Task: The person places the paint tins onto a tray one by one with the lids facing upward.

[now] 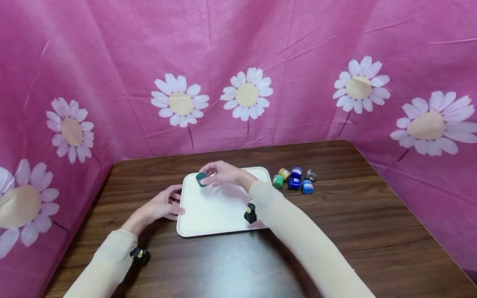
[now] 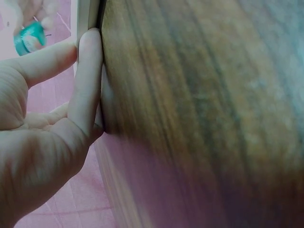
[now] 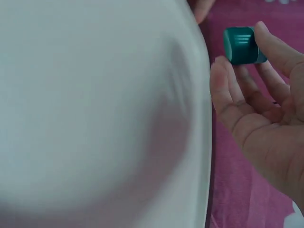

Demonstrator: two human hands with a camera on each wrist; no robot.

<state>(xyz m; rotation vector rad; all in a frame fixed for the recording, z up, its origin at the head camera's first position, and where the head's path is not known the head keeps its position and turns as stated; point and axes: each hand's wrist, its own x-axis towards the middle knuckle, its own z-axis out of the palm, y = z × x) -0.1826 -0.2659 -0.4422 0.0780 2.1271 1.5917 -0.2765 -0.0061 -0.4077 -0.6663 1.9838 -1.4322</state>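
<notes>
My right hand (image 1: pixel 225 172) pinches a dark green paint jar (image 1: pixel 201 179) between thumb and fingers, over the far left part of a white tray (image 1: pixel 216 217). In the right wrist view the jar (image 3: pixel 243 45) lies on its side in the grip, held off the tray's surface (image 3: pixel 95 95). My left hand (image 1: pixel 161 205) rests against the tray's left edge. In the left wrist view, its fairly straight fingers (image 2: pixel 88 76) touch the outside of the rim.
Right of the tray several small paint jars stand or lie in a cluster: green (image 1: pixel 278 181), yellow (image 1: pixel 284 173), dark blue (image 1: pixel 294 183), lighter blue (image 1: pixel 307 186) and a dark clear-sided one (image 1: pixel 311 175). A pink flowered cloth (image 1: pixel 298 41) hangs around the wooden table (image 1: pixel 354 215).
</notes>
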